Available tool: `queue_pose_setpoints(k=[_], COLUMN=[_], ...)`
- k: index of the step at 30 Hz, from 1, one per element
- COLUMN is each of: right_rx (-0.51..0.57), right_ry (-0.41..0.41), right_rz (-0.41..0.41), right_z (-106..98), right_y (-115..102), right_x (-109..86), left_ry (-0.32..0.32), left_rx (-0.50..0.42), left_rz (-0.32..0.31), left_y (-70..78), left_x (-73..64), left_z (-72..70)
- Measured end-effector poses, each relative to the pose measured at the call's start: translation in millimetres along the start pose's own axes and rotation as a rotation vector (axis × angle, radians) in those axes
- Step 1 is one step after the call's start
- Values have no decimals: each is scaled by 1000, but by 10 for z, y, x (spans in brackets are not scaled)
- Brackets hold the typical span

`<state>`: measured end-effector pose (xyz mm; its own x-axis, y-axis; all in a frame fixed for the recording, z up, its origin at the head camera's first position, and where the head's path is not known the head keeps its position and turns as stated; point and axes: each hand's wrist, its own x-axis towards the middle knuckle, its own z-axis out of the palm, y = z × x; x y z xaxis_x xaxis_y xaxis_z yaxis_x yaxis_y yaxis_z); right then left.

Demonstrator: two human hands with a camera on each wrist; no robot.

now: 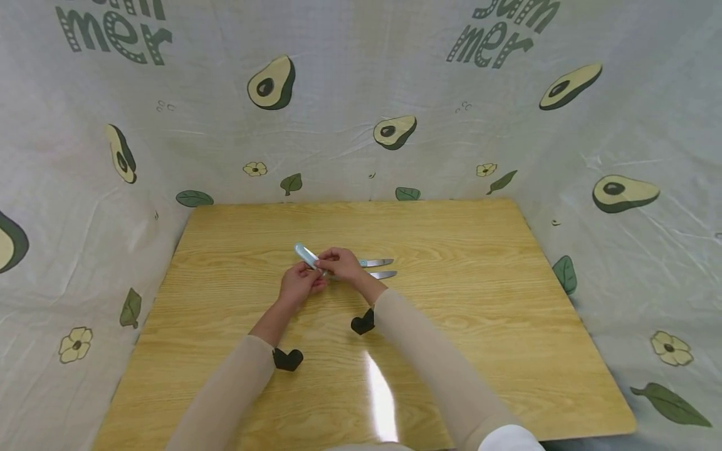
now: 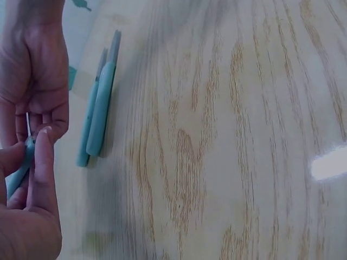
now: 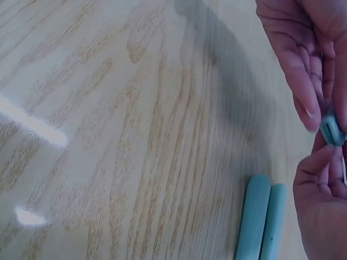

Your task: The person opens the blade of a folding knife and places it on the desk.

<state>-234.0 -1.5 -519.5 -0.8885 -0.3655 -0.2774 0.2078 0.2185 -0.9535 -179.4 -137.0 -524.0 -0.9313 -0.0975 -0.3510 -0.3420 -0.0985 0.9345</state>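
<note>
Both hands meet near the back middle of the table around a knife with a pale teal handle. My left hand pinches the handle between thumb and fingers. My right hand holds the same knife from the other side, its curled fingers around the thin blade in the left wrist view. Much of the knife is hidden by the fingers. Just right of the hands, two similar knives lie side by side, teal handles together and blades pointing to the right; my right hand partly covers them in the head view.
The wood-grain table carries a bright light reflection at its front. A pale cloth printed with avocados, leaves and flowers hangs behind it and along both sides. Black heart-shaped pieces sit by both wrists.
</note>
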Motion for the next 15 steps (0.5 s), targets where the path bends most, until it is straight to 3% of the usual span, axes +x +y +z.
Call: queue_pose_setpoints(k=[5,11,15], right_rx=[25,-10,-42], right_ry=[-34,-62,-91], right_rz=[42,49,47], right_z=[-52,-138,-190], right_y=[-16,-27,-14], right_x=[-25,-50,-57], left_ry=[25,40,80], left_rx=[55,-3,-11], left_rz=[49,79,134], left_y=[11,30,40], left_x=[-14,-33,-29], left_z=[11,-11,-61])
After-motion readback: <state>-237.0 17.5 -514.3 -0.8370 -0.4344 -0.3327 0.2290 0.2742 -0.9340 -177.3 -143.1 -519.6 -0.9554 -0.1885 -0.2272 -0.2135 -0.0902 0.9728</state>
